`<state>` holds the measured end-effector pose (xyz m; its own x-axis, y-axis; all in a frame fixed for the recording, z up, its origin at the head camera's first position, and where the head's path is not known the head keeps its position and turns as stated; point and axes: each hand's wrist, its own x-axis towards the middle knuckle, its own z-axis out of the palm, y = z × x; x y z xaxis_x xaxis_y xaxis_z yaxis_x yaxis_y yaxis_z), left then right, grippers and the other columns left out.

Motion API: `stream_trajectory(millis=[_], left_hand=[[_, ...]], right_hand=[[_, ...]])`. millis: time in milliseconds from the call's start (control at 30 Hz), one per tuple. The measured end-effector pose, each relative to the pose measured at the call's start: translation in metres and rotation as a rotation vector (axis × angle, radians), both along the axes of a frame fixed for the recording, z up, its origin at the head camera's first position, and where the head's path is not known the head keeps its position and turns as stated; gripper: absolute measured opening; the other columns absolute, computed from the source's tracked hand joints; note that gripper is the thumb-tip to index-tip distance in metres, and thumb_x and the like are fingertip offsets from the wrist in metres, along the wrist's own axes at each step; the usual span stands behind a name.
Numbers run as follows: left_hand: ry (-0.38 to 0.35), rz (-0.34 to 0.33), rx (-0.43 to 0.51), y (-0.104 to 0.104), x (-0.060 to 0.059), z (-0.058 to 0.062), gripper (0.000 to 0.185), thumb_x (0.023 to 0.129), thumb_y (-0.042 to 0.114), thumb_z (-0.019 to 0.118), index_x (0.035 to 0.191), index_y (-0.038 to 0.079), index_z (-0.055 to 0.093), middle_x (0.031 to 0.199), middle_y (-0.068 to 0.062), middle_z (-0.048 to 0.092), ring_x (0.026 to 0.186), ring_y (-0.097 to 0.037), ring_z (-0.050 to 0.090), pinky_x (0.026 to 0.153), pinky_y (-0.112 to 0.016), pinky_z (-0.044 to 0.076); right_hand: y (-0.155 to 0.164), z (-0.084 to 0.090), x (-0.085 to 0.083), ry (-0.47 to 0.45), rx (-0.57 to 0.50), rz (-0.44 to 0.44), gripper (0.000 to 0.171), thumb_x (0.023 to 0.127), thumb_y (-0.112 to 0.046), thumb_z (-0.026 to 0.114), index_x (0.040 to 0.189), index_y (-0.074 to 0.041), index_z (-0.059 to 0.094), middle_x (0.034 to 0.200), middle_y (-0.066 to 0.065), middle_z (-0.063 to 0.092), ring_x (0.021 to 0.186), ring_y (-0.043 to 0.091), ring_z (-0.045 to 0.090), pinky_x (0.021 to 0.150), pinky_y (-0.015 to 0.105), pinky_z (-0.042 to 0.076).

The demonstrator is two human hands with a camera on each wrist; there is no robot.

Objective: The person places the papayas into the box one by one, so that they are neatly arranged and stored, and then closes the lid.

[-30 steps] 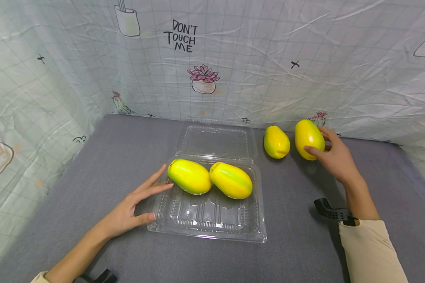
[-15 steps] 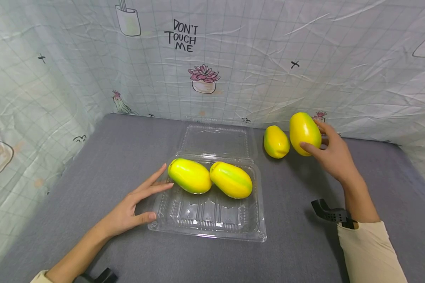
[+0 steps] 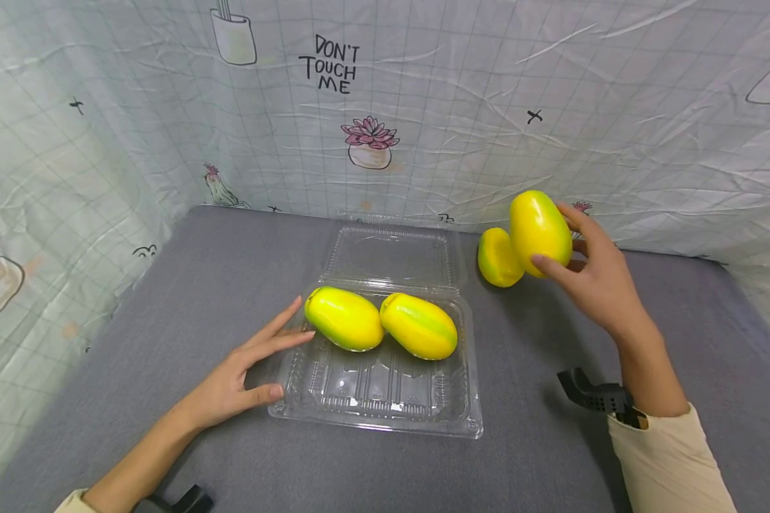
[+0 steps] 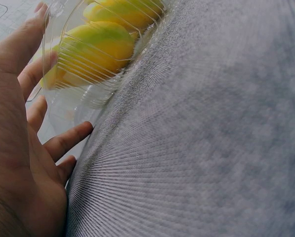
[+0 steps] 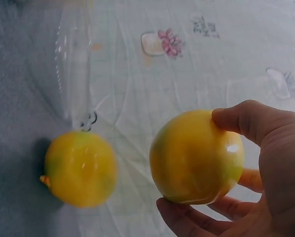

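R hand point(image 3: 597, 281): thumb + fingers grip yellow fruit point(image 3: 540, 231) by its R side, looks lifted off table point(image 3: 526, 442), beside loose fruit point(image 3: 495, 262).
L hand point(image 3: 231, 381): fingers spread wide, nothing gripped, at L rim of clear tray point(image 3: 375, 427); contact w/ L tray fruit point(image 3: 344, 319): can't tell.
Fruit handling: prob. light, stiff; glossy, so maybe slippery. Best hold: round widest part.
Tray: prob. thin, flexy.
Hidden: loose fruit's edge, some R fingertips (head view). Clear lid point(image 3: 391, 255) edges hard to see.

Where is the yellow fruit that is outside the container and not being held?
In the head view, the loose fruit lies at the back of the grey table, right of the clear open lid; the held fruit partly hides it.
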<state>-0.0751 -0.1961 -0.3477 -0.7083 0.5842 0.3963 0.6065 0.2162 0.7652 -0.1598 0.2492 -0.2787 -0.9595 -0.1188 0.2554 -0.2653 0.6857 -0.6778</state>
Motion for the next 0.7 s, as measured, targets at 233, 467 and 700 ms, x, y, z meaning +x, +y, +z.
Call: stream_trajectory(millis=[233, 467, 700], left_hand=[[0.006, -0.006, 0.007, 0.0, 0.0, 0.001, 0.055, 0.081, 0.022, 0.063, 0.129, 0.001, 0.045, 0.144, -0.024, 0.013, 0.129, -0.043, 0.011, 0.104, -0.025, 0.012], [0.003, -0.005, 0.008, 0.0, 0.0, 0.001, 0.055, 0.081, 0.022, 0.063, 0.129, 0.001, 0.045, 0.144, -0.024, 0.013, 0.129, -0.043, 0.012, 0.104, -0.024, 0.012], [-0.006, -0.002, 0.006, 0.0, 0.0, 0.001, 0.055, 0.081, 0.022, 0.063, 0.129, 0.001, 0.045, 0.144, -0.023, 0.013, 0.13, -0.042, 0.011, 0.104, -0.024, 0.012]], right_hand=[[-0.012, 0.009, 0.006, 0.083, -0.01, 0.04, 0.071, 0.079, -0.023, 0.068, 0.138, -0.033, 0.028, 0.128, -0.001, 0.041, 0.103, 0.021, 0.046, 0.081, 0.028, 0.042], [-0.031, 0.024, 0.019, 0.125, -0.033, 0.094, 0.071, 0.078, -0.013, 0.068, 0.138, -0.021, 0.032, 0.129, 0.001, 0.04, 0.101, 0.017, 0.043, 0.079, 0.014, 0.039], [-0.044, 0.029, 0.025, 0.1, -0.019, 0.131, 0.07, 0.079, -0.015, 0.067, 0.139, -0.019, 0.03, 0.133, 0.0, 0.038, 0.109, 0.021, 0.043, 0.082, 0.021, 0.042]])
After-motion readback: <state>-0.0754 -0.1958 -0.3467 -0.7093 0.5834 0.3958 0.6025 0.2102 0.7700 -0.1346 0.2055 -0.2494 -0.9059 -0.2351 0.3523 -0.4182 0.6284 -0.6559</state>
